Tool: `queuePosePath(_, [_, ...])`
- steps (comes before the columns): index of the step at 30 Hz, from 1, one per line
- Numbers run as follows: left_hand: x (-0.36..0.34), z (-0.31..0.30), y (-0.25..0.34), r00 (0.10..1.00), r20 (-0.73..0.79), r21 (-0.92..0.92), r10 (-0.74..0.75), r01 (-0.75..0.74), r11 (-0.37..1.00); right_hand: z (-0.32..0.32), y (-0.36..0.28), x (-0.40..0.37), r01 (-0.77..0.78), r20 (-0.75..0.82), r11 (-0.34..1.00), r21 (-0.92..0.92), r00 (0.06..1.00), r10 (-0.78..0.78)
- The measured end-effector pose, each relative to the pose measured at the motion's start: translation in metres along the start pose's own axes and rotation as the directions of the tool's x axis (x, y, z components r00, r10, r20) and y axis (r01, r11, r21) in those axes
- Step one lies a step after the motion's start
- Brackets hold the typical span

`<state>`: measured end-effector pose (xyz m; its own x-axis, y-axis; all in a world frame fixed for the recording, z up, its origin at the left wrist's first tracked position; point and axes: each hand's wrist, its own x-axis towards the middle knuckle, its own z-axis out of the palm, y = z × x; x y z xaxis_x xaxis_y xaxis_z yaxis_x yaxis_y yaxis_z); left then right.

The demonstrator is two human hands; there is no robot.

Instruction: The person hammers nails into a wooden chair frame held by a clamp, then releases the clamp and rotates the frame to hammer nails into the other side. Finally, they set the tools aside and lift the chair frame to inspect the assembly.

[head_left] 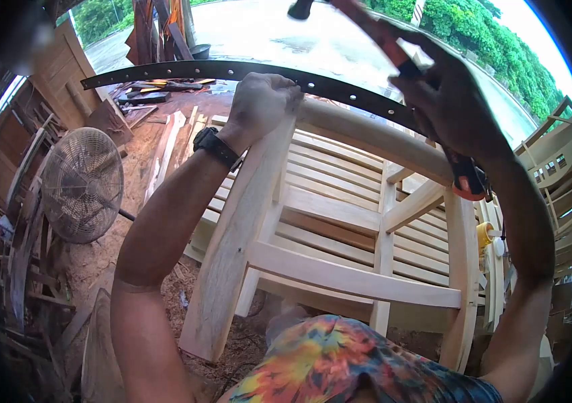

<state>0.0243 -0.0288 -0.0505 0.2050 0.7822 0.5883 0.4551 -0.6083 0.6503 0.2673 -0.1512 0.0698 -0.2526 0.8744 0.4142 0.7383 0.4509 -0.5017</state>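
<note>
My right hand (444, 101) is raised over the right side of a wooden frame and wraps round the orange-and-black handle of a hammer (373, 30). The hammer's dark head is up at the top edge of the view. A long black strip (165, 70) with evenly spaced holes lies across the top of the pale wooden frame (360, 138), its left end jutting past it. My left hand (262, 104), with a dark watch on the wrist, is closed at the strip, above the frame's left post. What its fingertips pinch there is hidden.
A round caged fan (83, 185) stands at the left on sawdust-strewn ground. Wood scraps and boards (27, 269) pile up along the left. Slatted wooden furniture (329, 168) is behind the frame. A yellow-and-white item (486, 235) sits at the right, near more wooden parts.
</note>
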Motion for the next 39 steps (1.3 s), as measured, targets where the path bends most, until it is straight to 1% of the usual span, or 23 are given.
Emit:
queuePosePath(2, [0.002,0.002,-0.004,1.000,0.003,-0.028,0.010,-0.010,1.000,0.004,0.004,0.001,-0.126,0.200,0.990,-0.066,0.970,0.137])
queuePosePath(3, [0.002,0.002,-0.006,0.999,0.007,-0.021,0.033,-0.032,0.999,0.004,0.022,0.002,0.130,0.213,0.978,-0.162,0.973,-0.094])
queuePosePath(6, [0.002,0.001,-0.004,1.000,-0.006,-0.017,0.030,-0.030,0.999,-0.014,-0.001,0.003,-0.121,0.290,0.990,-0.069,0.947,0.136])
queuePosePath(7, [-0.002,-0.001,0.005,1.000,-0.021,-0.027,-0.016,0.015,1.000,-0.011,0.002,0.004,0.058,0.139,0.997,-0.041,0.989,-0.052])
queuePosePath(9, [-0.005,-0.002,0.008,0.988,-0.138,-0.045,-0.071,0.065,0.997,-0.023,-0.009,0.007,-0.005,-0.084,1.000,0.015,0.996,0.006])
queuePosePath(11, [-0.007,-0.004,0.000,0.938,-0.334,-0.061,-0.095,0.079,0.995,-0.027,-0.012,0.014,0.134,-0.265,0.977,0.167,0.960,-0.086])
queuePosePath(13, [-0.007,-0.004,-0.004,0.883,-0.387,-0.073,-0.266,0.258,0.963,-0.015,-0.008,0.012,-0.055,-0.165,0.993,0.104,0.984,0.072])
queuePosePath(14, [-0.005,-0.005,-0.005,0.842,-0.415,-0.084,-0.344,0.341,0.936,-0.007,0.002,0.010,-0.048,-0.099,0.999,0.002,0.994,0.048])
queuePosePath(15, [-0.005,-0.003,-0.014,0.855,-0.397,-0.055,-0.334,0.341,0.939,0.002,0.015,0.006,0.069,0.056,0.986,-0.153,0.997,-0.061])
queuePosePath(16, [-0.005,-0.003,-0.015,0.855,-0.400,-0.033,-0.331,0.347,0.937,0.000,0.014,0.004,0.031,0.198,0.987,-0.157,0.980,0.001])
queuePosePath(18, [-0.003,0.000,-0.017,0.854,-0.405,0.006,-0.327,0.360,0.933,-0.016,0.001,0.003,-0.143,0.311,0.982,-0.124,0.934,0.176])
queuePosePath(20, [-0.002,0.001,-0.023,0.882,-0.355,0.058,-0.310,0.352,0.934,-0.023,0.011,0.004,-0.046,0.172,0.999,0.013,0.984,0.043])
queuePosePath(21, [-0.002,0.001,-0.027,0.893,-0.331,0.085,-0.304,0.349,0.933,-0.028,0.009,0.005,-0.030,-0.043,0.997,-0.073,0.999,0.027])
queuePosePath(24, [-0.002,0.002,-0.027,0.890,-0.324,0.046,-0.321,0.354,0.934,-0.047,0.008,0.022,0.143,-0.267,0.978,0.151,0.958,-0.099])
queuePosePath(25, [-0.003,0.002,-0.026,0.891,-0.312,0.056,-0.330,0.363,0.930,-0.028,0.033,0.023,0.283,-0.261,0.950,-0.132,0.915,-0.309])
queuePosePath(27, [-0.003,0.000,-0.019,0.893,-0.293,0.074,-0.342,0.377,0.923,0.011,0.084,0.026,0.388,-0.211,0.608,-0.692,0.697,-0.686])
queuePosePath(29, [-0.007,0.001,-0.017,0.895,-0.296,0.100,-0.334,0.377,0.921,0.023,0.076,0.011,0.290,-0.139,0.808,-0.513,0.901,-0.412])
queuePosePath(30, [-0.003,-0.001,-0.016,0.897,-0.304,0.114,-0.321,0.369,0.922,-0.008,0.032,0.009,0.141,0.074,0.941,-0.306,0.989,-0.124])
queuePosePath(33, [-0.004,-0.001,-0.018,0.909,-0.274,0.116,-0.315,0.356,0.927,-0.031,0.027,0.012,0.070,-0.009,0.996,-0.052,0.997,-0.071])
queuePosePath(34, [-0.004,0.000,-0.020,0.909,-0.277,0.114,-0.311,0.353,0.929,-0.047,0.013,0.017,-0.050,-0.068,0.995,-0.088,0.997,0.044])
queuePosePath(36, [-0.003,0.001,-0.026,0.911,-0.281,0.111,-0.303,0.344,0.932,-0.054,0.020,0.026,0.164,-0.276,0.986,0.017,0.949,-0.153])
queuePosePath(37, [-0.002,0.002,-0.027,0.913,-0.281,0.114,-0.298,0.340,0.934,-0.041,0.036,0.025,0.354,-0.233,0.908,-0.222,0.886,-0.402])
queuePosePath(39, [-0.004,0.002,-0.026,0.915,-0.283,0.117,-0.287,0.329,0.937,-0.004,0.027,0.003,0.211,0.100,0.968,-0.136,0.975,-0.198])
